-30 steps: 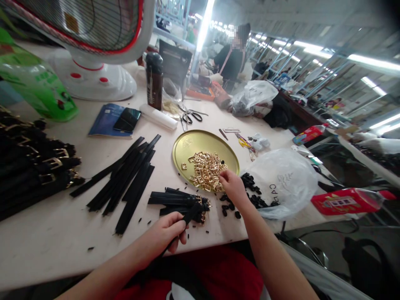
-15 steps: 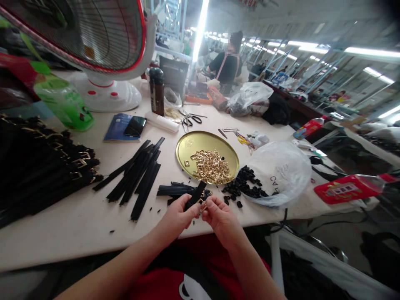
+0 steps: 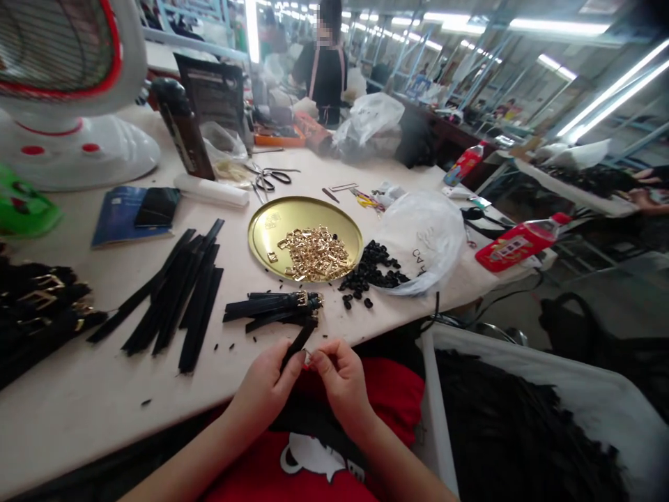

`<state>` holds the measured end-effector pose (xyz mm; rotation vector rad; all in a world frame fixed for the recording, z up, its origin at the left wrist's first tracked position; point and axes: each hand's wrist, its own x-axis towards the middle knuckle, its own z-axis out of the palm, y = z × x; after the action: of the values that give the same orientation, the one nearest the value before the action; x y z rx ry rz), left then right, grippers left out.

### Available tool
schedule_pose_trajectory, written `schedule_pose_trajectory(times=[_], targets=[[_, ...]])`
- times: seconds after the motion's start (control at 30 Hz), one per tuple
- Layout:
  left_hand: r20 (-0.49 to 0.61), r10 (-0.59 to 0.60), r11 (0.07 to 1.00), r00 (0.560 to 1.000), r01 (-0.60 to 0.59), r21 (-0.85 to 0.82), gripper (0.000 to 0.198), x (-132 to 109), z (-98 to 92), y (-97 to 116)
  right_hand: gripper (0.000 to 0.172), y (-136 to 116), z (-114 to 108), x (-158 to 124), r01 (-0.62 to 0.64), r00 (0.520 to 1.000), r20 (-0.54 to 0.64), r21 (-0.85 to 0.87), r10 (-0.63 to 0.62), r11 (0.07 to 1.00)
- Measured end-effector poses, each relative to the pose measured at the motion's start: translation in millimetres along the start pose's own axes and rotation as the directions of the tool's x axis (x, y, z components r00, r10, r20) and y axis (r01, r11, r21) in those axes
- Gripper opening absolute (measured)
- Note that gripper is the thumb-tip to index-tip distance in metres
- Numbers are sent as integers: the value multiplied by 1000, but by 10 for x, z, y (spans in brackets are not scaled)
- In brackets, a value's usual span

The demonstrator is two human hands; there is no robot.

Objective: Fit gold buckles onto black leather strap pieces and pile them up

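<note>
My left hand (image 3: 275, 374) is closed around a black strap (image 3: 299, 343), whose free end points up and away from me. Close against its fingertips, my right hand (image 3: 337, 373) pinches a small gold buckle (image 3: 308, 358) at the strap's near end; fingers partly cover it. Just beyond lie several black straps with buckles (image 3: 277, 307) in a small pile. Behind them a gold oval tray (image 3: 256, 230) carries a heap of loose gold buckles (image 3: 318, 252). Small black pieces (image 3: 371, 268) spill from a clear plastic bag (image 3: 433, 237) right of the tray.
Plain black straps (image 3: 175, 293) lie to the left, with a larger buckled bundle (image 3: 42, 307) beyond. A fan (image 3: 78, 146), dark bottle (image 3: 182, 129), phone (image 3: 157, 207) and scissors (image 3: 272, 178) stand or lie farther back. A red bottle (image 3: 517, 244) and a white bin (image 3: 436, 390) are at right.
The camera view has turned to the right, so the table's things appear farther left and more of the bin shows. Both hands have drawn nearer the table's front edge, still holding strap and buckle.
</note>
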<state>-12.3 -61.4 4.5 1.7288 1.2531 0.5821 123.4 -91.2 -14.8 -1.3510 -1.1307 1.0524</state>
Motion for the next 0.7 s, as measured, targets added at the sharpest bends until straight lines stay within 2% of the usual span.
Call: schedule_pose_trajectory(times=[0.07,0.17,0.23,0.3,0.4,0.47,0.53,0.6,0.67,0.7], targets=[[28,-17,1000,999,17,-10,23,-8,33,18,15,3,-23,-37,31,1000,8,-24,-30,999],[2,-55,998,999,54,24,23,-11,62,51,15,11,-50,-56,76,996,-37,-57,-79,995],[-2,-67,997,998,67,29,24,2,70,54,16,18,-78,-33,42,998,-35,-31,-43,999],[34,-56,998,998,55,26,24,30,72,38,17,28,-118,13,-81,996,41,62,78,995],[109,-39,999,993,38,18,24,88,88,-4,21,76,-166,76,-303,946,186,218,265,928],[125,-75,997,989,76,-6,24,118,125,-35,24,137,-166,83,-416,905,232,298,357,859],[119,-133,989,984,140,-48,25,133,179,-58,25,207,-142,56,-462,886,223,330,407,824],[111,-168,981,979,178,-82,25,134,233,-70,24,260,-116,11,-370,929,110,237,354,898],[92,-155,984,984,162,-76,25,127,273,-72,20,279,-109,-25,-148,989,-5,4,148,989],[77,-143,987,987,148,-59,25,123,285,-72,18,276,-112,-32,-31,999,-18,-119,29,992]])
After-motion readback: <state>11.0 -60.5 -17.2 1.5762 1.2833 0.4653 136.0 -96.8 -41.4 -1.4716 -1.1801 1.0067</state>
